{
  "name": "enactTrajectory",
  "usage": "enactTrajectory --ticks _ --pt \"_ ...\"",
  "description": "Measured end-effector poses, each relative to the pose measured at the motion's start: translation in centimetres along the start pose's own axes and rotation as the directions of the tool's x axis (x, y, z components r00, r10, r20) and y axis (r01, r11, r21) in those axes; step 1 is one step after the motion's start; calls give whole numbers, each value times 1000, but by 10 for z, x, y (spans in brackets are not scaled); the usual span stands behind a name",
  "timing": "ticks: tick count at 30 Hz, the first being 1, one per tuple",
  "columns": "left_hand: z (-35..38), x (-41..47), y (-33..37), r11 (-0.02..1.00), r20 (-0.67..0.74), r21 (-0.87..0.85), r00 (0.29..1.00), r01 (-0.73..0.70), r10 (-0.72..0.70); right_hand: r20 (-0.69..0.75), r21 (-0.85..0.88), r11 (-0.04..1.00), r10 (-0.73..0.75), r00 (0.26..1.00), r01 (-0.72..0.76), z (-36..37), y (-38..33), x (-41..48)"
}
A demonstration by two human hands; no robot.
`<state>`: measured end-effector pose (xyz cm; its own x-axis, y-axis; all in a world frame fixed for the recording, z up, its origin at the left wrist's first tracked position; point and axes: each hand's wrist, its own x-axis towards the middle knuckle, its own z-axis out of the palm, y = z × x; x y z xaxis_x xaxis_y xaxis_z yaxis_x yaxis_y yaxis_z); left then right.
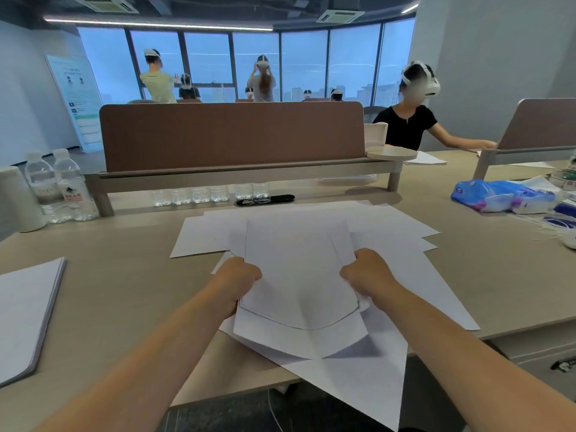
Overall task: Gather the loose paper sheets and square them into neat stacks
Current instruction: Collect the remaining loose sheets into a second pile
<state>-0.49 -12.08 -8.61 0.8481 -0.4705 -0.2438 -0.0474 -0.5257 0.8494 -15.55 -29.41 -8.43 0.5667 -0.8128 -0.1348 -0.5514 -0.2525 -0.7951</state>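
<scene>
We see a pale wood-tone desk [124, 291] running from 9 to 3 o'clock. At its centre, loose sheets [389, 226] lie fanned and overlapping, and at 6 o'clock some hang over the near edge. At 9 o'clock a squared stack [25, 310] of paper lies flat, well apart from them. At 10 o'clock we find two water bottles [70, 188] upright beside a white container [17, 198]. At 12 o'clock a brown divider panel [230, 135] stands on legs, with a row of small clear bottles [199, 194] beneath it and a black oblong object [265, 200] just beside them. At 2 o'clock lie blue tissue packs [498, 196]; at 1 o'clock, more paper [425, 159].
</scene>
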Motion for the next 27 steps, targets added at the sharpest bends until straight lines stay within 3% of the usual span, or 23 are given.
enactTrajectory --ticks 2,5,7,11,15,20,23,27 --pt "1 -3 3 999 -6 35 1000 -14 14 24 36 999 34 999 -35 -3 4 2" --pt "-5 -14 10 997 -28 -58 998 57 -59 84 101 991 79 993 -87 -10 8 1" --pt "-8 -13 7 998 -41 -58 999 32 -35 126 164 983 63 990 -83 -13 9 -5" --pt "-8 -25 5 983 58 -169 996 77 -68 150 195 980 16 989 -46 -18 8 -17" --pt "-6 -29 6 999 69 -26 997 40 -38 140 293 955 8 990 -49 -28 12 -20" --pt "-1 -34 9 993 76 79 993 -91 85 42 -138 977 -160 986 165 -24 19 -19" --pt "-4 -33 8 992 52 64 993 -108 105 79 -357 918 -155 985 173 -20 24 -22" --pt "-9 -36 4 991 -1 128 999 -45 45 99 -495 854 -129 987 161 -21 26 -22"
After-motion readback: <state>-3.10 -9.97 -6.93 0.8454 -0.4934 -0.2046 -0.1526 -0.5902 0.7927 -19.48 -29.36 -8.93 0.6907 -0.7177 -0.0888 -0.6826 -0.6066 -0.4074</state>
